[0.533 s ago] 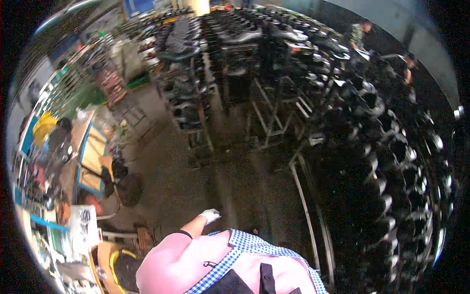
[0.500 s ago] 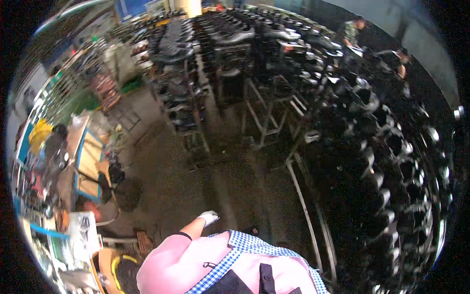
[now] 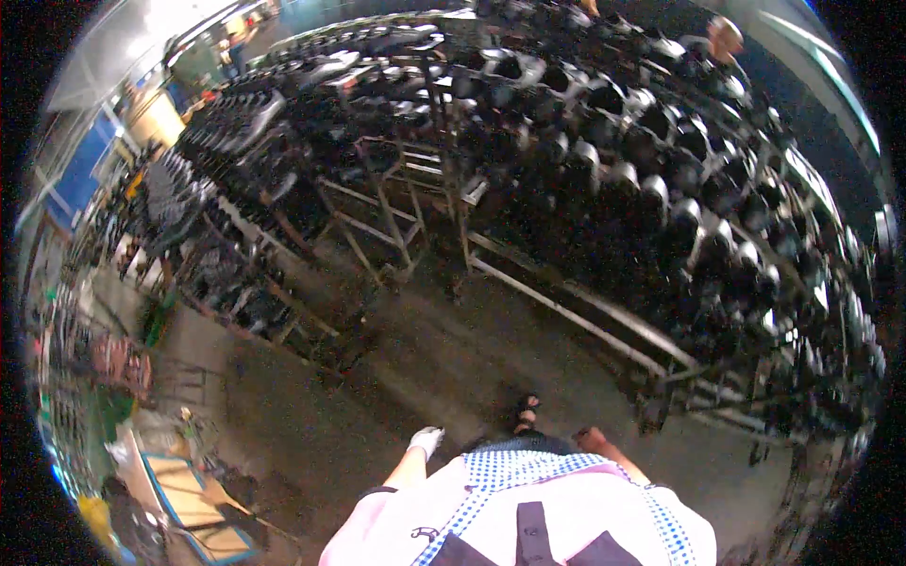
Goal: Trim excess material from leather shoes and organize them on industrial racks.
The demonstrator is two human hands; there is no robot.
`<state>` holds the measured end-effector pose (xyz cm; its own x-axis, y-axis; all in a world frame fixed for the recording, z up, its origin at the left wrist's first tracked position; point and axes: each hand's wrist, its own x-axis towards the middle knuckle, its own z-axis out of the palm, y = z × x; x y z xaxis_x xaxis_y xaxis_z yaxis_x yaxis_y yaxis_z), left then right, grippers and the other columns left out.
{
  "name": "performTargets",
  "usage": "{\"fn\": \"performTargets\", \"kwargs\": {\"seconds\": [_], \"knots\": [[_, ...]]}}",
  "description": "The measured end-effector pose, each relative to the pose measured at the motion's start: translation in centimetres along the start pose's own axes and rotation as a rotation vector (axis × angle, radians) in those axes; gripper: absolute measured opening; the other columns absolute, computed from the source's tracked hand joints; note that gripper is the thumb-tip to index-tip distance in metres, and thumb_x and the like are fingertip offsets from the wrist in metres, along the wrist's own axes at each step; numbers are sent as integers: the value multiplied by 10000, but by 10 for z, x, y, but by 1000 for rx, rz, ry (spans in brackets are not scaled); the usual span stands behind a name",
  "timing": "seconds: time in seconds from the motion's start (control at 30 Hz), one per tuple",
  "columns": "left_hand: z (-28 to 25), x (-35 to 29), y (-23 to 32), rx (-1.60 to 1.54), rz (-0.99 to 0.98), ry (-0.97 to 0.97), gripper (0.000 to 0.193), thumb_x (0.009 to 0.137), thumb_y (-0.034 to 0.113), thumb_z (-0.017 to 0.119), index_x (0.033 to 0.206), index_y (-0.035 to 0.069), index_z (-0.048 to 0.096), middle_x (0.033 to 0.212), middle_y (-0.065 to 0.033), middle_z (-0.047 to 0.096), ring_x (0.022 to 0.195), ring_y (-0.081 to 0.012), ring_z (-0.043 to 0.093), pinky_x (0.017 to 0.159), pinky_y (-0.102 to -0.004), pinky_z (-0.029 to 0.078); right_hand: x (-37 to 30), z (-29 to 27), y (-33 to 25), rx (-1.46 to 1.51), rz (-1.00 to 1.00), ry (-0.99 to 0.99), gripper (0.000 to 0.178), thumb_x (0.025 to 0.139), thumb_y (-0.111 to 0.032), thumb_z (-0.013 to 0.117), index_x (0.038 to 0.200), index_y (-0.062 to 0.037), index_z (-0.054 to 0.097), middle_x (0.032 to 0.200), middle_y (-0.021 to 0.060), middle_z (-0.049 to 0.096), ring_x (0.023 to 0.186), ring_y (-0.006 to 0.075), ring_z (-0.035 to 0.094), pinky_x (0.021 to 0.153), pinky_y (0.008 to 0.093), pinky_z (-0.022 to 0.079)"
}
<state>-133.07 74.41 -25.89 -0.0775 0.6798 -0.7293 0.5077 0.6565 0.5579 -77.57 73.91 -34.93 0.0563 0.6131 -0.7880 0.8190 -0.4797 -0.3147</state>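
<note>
My left hand (image 3: 427, 441), in a white glove, hangs low in front of my body over the dark floor. On the other side my right hand (image 3: 593, 440), which looks bare, hangs near the apron edge. Both are small and blurred, so their fingers cannot be made out; no held thing shows in either. A blue-and-white checked apron (image 3: 533, 466) lies over my pink top. Below it one foot in a dark open shoe (image 3: 528, 412) stands on the floor. Neither hand touches a rack.
Long metal racks with rows of dark and grey shoes (image 3: 651, 189) run along the right and far side. Another shoe rack (image 3: 236, 274) stands at left. A bare metal frame (image 3: 382, 217) is between. A blue-edged workbench (image 3: 193, 500) sits lower left. A person's head (image 3: 725, 40) shows far right.
My view has swung to the right: the racks and the workbench have shifted leftward and down. My right hand and one foot have come into view. The left hand still hangs low.
</note>
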Motion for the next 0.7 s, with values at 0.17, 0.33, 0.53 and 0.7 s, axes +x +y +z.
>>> {"fn": "performTargets", "kwargs": {"seconds": [0.17, 0.33, 0.53, 0.7], "knots": [[1, -17, 32, 173, 257, -188, 259, 845, 317, 542, 899, 72, 606, 753, -53, 611, 650, -160, 533, 578, -324, 408, -73, 22, -49, 150, -91, 116, 347, 761, -321, 580, 975, -63, 665, 993, 158, 644, 939, 298, 612, 810, 385, 470], [11, 0, 60, 335, 326, -332, 227, 881, 300, 493, 921, 95, 581, 747, -50, 598, 664, -167, 537, 591, -318, 419, -70, 39, 4, 30, -84, 37, 385, 758, -383, 592, 986, -80, 663, 1004, 141, 645, 946, 299, 609, 818, 376, 465], [41, 45, 73, 603, 1382, -384, 217, 894, 273, 458, 943, 104, 586, 813, -52, 614, 713, -188, 564, 653, -325, 445, -154, -15, -19, 407, -136, 197, 354, 775, -300, 631, 1069, -103, 622, 991, 95, 654, 960, 249, 602, 805, 351, 460], [117, 84, 162, 1324, 1103, -246, 267, 820, 329, 534, 874, 82, 620, 817, -78, 633, 799, -231, 602, 657, -360, 476, -237, -65, 21, 420, -165, 489, 322, 784, -305, 604, 971, -48, 653, 928, 150, 655, 891, 252, 626, 771, 356, 472]]}}
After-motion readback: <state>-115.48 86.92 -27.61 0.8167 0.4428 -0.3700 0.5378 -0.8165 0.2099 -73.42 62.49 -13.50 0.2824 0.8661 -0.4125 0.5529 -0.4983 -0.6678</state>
